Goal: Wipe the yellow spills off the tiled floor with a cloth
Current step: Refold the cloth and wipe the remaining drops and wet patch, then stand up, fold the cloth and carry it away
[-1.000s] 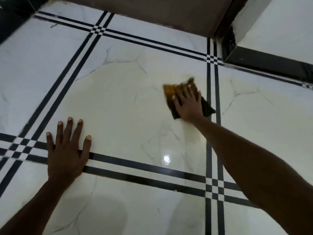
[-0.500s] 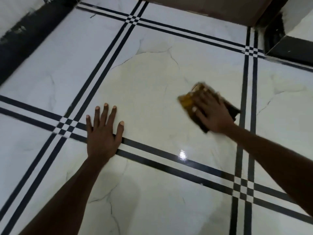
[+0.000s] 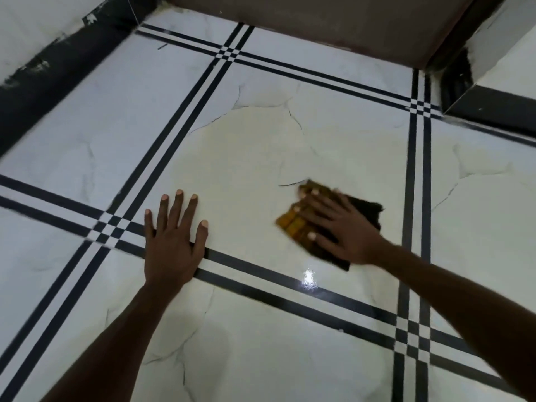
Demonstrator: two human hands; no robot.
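Wiping the pale yellow film on the middle tile.

The right hand (image 3: 345,230) has dragged the cloth (image 3: 327,224) nearer and leftward across the tile since a second ago, away from the far right stripes, so the stroke is working back through the yellowish patch (image 3: 246,158) that covers most of this tile; I'd judge plenty of film is left. The cloth lies flat on the floor (image 3: 87,117) directly under that hand, fingers spread and pressing it down, its stained yellow edge poking out left of the fingertips. The left hand (image 3: 174,236) rests flat, fingers spread, on the near stripes, holding nothing.
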